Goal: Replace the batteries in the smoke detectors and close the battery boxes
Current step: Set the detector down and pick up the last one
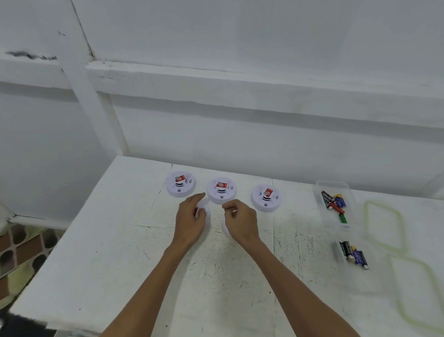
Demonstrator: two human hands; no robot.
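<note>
So the left hand (190, 220) is curling its fingers round a white fourth detector (206, 218), and there's a bit of red peeking out by the thumb, maybe a battery, too hidden to say. The right hand (241, 221) is sitting over the other edge of that same detector with thumb and forefinger pressed together. I honestly can't tell if it's gripping the rim or pinching something tiny. The thing that matters is that the detector is lying right between the two hands, mostly under them, and it's round, so there's no long axis to line up. A row of three detectors (221, 191) with red batteries on top is sitting just past the fingertips. The near battery box (353, 255) and far battery box (333, 202) are well off to the right-hand side, so I'm guessing the right hand is doing the fetching.
</note>
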